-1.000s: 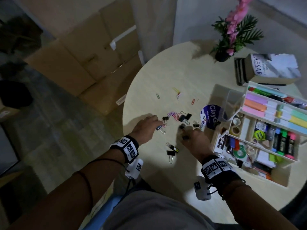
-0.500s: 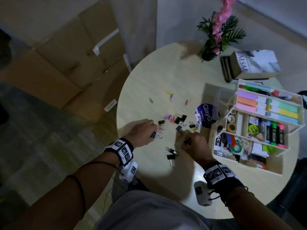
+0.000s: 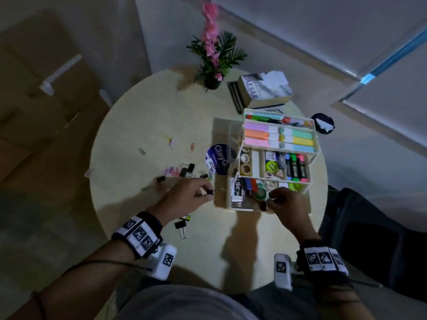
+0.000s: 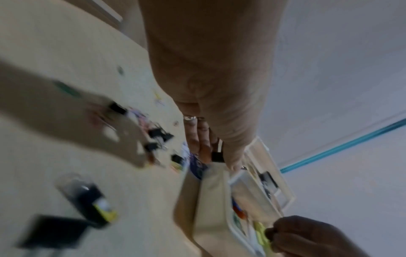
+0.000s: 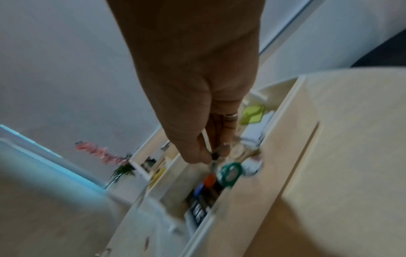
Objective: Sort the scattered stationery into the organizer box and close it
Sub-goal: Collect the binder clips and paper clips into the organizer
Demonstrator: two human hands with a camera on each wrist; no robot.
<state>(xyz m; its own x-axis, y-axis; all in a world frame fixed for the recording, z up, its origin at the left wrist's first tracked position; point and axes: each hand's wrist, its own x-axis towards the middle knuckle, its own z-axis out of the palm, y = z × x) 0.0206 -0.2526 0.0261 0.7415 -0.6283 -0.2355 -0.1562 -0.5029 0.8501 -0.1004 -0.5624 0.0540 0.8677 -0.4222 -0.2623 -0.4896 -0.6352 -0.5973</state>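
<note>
The white tiered organizer box stands open on the right of the round table, its trays full of highlighters, markers and tape. My left hand pinches a small black binder clip just left of the box; the left wrist view shows that clip between thumb and fingers. My right hand hovers over the box's bottom compartment and pinches another small black clip above a green tape roll. More binder clips and paper clips lie scattered on the table.
A round "Clay" tub sits against the box's left side. A binder clip and a small black-and-yellow item lie near my left wrist. A potted pink flower, a book and cardboard boxes stand beyond.
Both hands have left the clip pile and moved right toward the box, each carrying a small black clip. The right hand now hangs over the bottom compartment.
</note>
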